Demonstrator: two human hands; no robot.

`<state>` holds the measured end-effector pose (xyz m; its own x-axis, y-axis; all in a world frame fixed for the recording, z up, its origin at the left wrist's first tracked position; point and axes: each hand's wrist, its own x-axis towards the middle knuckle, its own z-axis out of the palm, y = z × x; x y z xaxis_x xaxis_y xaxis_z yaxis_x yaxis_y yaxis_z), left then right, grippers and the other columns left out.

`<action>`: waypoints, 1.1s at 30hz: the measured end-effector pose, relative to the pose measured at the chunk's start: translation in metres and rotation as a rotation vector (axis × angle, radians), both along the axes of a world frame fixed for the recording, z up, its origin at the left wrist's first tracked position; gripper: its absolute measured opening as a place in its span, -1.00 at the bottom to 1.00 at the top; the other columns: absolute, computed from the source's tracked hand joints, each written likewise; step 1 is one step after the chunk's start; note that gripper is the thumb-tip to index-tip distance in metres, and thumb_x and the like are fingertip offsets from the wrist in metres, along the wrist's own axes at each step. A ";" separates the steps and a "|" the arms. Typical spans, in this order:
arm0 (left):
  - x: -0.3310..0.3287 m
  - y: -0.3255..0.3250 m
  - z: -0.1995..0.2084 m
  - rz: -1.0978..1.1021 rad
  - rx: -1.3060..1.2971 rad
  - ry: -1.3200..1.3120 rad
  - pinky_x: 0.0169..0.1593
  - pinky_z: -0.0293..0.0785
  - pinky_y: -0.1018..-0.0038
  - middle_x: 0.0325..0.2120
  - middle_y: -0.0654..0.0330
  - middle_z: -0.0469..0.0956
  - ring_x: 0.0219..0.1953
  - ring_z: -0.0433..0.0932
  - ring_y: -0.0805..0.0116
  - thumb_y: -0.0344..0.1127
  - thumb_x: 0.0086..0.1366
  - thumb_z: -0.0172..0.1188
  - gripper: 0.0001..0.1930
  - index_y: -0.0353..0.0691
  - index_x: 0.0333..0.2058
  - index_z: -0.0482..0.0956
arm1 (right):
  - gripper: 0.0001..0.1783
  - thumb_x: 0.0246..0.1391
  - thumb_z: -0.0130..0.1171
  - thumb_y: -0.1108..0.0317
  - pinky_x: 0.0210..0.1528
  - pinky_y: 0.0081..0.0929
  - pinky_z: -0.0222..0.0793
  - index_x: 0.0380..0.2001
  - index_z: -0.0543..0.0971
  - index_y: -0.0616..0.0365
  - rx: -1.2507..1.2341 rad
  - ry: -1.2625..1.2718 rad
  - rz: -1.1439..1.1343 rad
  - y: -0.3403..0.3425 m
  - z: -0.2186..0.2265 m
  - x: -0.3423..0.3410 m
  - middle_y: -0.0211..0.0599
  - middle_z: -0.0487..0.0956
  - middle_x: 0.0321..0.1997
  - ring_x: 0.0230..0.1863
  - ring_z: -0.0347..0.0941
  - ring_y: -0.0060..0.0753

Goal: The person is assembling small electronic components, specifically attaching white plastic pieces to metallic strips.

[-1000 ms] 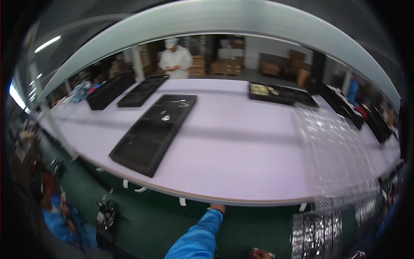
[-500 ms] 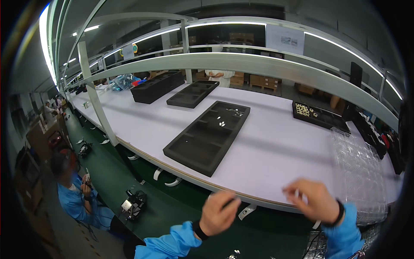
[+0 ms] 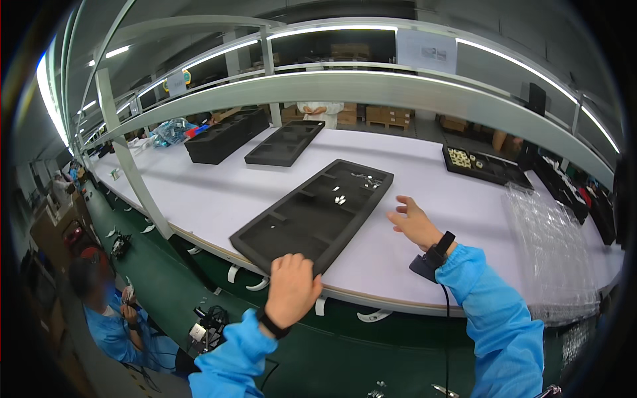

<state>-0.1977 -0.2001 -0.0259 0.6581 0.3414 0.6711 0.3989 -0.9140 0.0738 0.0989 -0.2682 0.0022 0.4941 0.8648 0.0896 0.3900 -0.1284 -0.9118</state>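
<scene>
A long black compartment tray (image 3: 277, 215) lies at a slant on the white table (image 3: 199, 189). Its near end reaches the table's front edge. My left hand (image 3: 292, 286) is closed over that near end, its fingertips hidden behind the rim. Off the tray's right side hovers my right hand (image 3: 415, 223), fingers apart and holding nothing. Inside the tray, several small shiny metal pieces (image 3: 340, 199) lie in the middle compartment. More thin metal bits (image 3: 368, 180) are scattered toward its far end.
Another black tray (image 3: 285, 143) and a tray stack (image 3: 227, 136) stand farther back. A tray of cream-coloured parts (image 3: 488, 169) and clear plastic blister sheets (image 3: 551, 252) lie to the right. A metal rail (image 3: 318, 88) crosses above the table. A co-worker (image 3: 119, 325) sits at lower left.
My left hand has moved left and up onto the tray's near end. My right hand has gone forward and left, toward the tray's side. The view has shifted slightly; the tray appears a little nearer.
</scene>
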 end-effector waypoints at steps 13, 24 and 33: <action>-0.218 -0.104 0.023 -0.061 -0.009 0.123 0.08 0.27 0.05 -0.47 0.14 0.40 -0.38 0.43 0.19 -0.22 0.07 0.14 -0.76 -0.29 -0.42 0.45 | -0.36 0.15 0.10 -0.03 -0.40 -0.63 0.31 0.08 0.37 0.30 -0.288 0.037 0.024 -0.110 -0.015 0.000 -0.31 0.50 -0.20 -0.45 0.33 -0.62; -0.282 -0.231 -0.071 0.190 -1.083 -1.214 0.31 0.05 0.20 0.20 -0.01 0.23 0.25 0.20 0.15 -0.06 0.43 -0.13 -0.49 -0.30 0.20 0.19 | -0.51 0.26 -0.09 0.19 -0.57 -0.57 0.36 0.07 0.24 0.40 0.001 0.264 0.020 -0.278 -0.065 -0.192 -0.21 0.50 -0.34 -0.54 0.40 -0.52; -0.180 -0.309 -0.136 -0.409 -2.186 -1.241 0.33 -0.08 -0.13 0.23 0.09 0.21 0.29 0.12 0.09 -0.13 0.40 -0.05 -0.51 -0.24 0.20 0.18 | -0.42 0.28 -0.10 0.17 0.05 -0.29 0.33 0.18 0.16 0.41 0.027 0.242 -0.049 -0.354 -0.196 -0.253 0.15 0.49 -0.03 0.01 0.47 0.01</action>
